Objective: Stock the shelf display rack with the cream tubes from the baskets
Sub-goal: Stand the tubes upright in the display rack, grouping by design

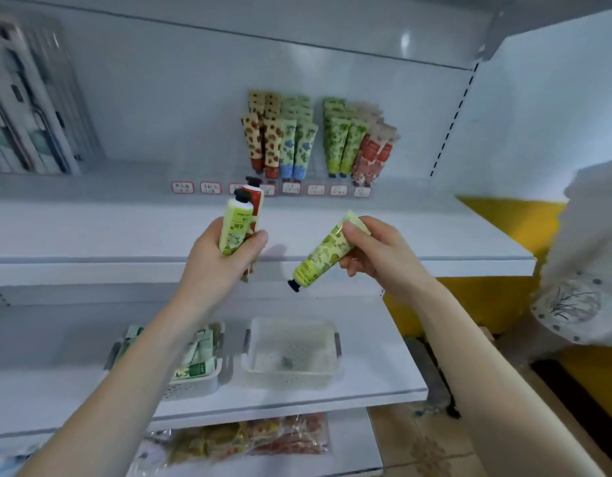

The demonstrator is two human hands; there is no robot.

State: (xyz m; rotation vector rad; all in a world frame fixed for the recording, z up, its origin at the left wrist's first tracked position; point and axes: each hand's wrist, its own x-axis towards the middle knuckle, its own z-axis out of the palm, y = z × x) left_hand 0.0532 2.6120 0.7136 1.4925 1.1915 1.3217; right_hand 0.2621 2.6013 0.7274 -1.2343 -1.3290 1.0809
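My left hand [225, 259] grips two cream tubes, caps up: a pale green one [235, 224] in front and a red one [255, 196] behind it. My right hand [373, 251] pinches the crimped end of a green tube [323, 254] that hangs tilted, black cap down to the left. Both hands hover in front of the middle shelf [418, 232]. On that shelf the display rack [314, 139] holds rows of brown, blue-green, green and red tubes. Below, the left basket [201, 383] holds several tubes, partly hidden by my left arm. The right basket [294, 352] looks nearly empty.
Boxed goods [29, 108] stand at the far left of the middle shelf. Price tags [270, 189] line the rack's front. A clear bag of packets [242, 438] lies on the bottom shelf. A person's patterned sleeve [586, 263] shows at the right, before a yellow wall.
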